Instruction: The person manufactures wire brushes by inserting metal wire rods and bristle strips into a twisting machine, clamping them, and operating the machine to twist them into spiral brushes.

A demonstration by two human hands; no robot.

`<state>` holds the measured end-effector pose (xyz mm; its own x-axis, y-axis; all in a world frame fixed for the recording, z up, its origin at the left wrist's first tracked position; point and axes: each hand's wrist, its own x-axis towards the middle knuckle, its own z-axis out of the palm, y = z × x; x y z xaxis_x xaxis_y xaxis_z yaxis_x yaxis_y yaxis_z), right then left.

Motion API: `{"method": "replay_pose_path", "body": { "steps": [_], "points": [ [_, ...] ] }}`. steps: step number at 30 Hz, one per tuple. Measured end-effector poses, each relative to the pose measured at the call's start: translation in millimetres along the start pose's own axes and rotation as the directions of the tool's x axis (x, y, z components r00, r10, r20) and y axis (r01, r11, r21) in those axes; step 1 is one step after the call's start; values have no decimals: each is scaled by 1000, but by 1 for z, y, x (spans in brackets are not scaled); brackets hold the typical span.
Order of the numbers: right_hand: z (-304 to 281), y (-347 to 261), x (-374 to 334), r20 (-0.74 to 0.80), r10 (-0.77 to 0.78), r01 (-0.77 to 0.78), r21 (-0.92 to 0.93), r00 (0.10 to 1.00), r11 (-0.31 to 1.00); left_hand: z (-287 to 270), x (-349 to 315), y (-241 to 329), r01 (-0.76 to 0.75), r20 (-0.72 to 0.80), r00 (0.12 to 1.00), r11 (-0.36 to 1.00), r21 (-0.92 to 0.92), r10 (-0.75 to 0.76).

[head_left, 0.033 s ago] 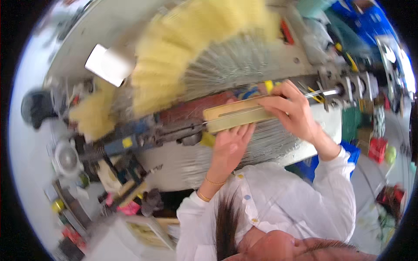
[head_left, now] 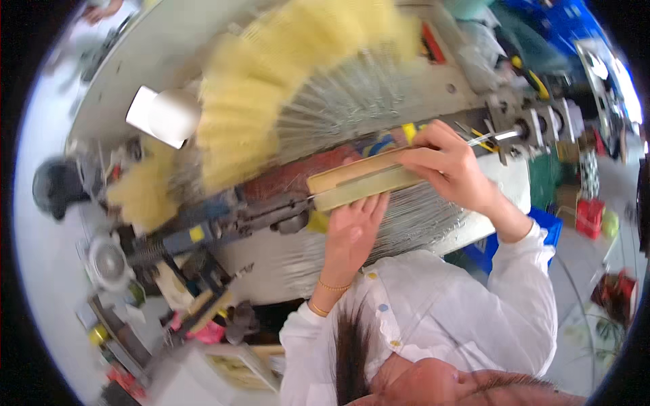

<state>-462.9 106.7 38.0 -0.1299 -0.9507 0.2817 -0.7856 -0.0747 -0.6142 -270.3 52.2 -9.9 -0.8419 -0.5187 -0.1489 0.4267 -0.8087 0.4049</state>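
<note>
A long pale-yellow slotted block (head_left: 365,181) lies slantwise in front of me, in line with a thin metal rod. My left hand (head_left: 353,230) is palm up beneath it, with stretched fingers passing behind its near edge and supporting it. My right hand (head_left: 452,169) pinches the block's right end between thumb and fingers. To its left, a dark metal clamp (head_left: 274,211) of the bench machine meets the block's left end. On the right, the thin rod (head_left: 497,135) runs into a grey metal fixture (head_left: 538,125). What the slot holds is too blurred to tell.
Beyond the machine, yellow-ended thin metal rods (head_left: 271,88) lie fanned out on the bench. More bare rods (head_left: 420,220) lie between the machine and me. A white roll (head_left: 172,115) stands at far left, and a small fan (head_left: 108,262) is at left. A blue crate (head_left: 545,227) sits at right.
The whole view has shifted slightly. Both hands and the yellow block keep nearly the same places relative to the machine.
</note>
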Motion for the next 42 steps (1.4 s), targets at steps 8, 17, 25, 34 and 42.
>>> {"method": "replay_pose_path", "body": {
  "steps": [8,17,25,34,42],
  "points": [
    [-10,6,-3,-37,-91,92,21,995,996,8,4,0,-69,-71,995,994,84,75],
    [-8,-6,-42,-101,-280,259,-182,955,948,3,-2,3,-45,-88,994,985,169,61],
    [-21,-41,-61,198,24,35,-290,980,956,-3,16,3,-141,-218,958,970,197,184],
    [-14,-39,-53,227,104,6,-436,968,900,-5,20,3,26,-335,939,951,308,83],
    [-7,-1,-76,29,177,-179,68,984,982,-42,6,-12,173,-123,981,960,221,-148]
  ]
}}
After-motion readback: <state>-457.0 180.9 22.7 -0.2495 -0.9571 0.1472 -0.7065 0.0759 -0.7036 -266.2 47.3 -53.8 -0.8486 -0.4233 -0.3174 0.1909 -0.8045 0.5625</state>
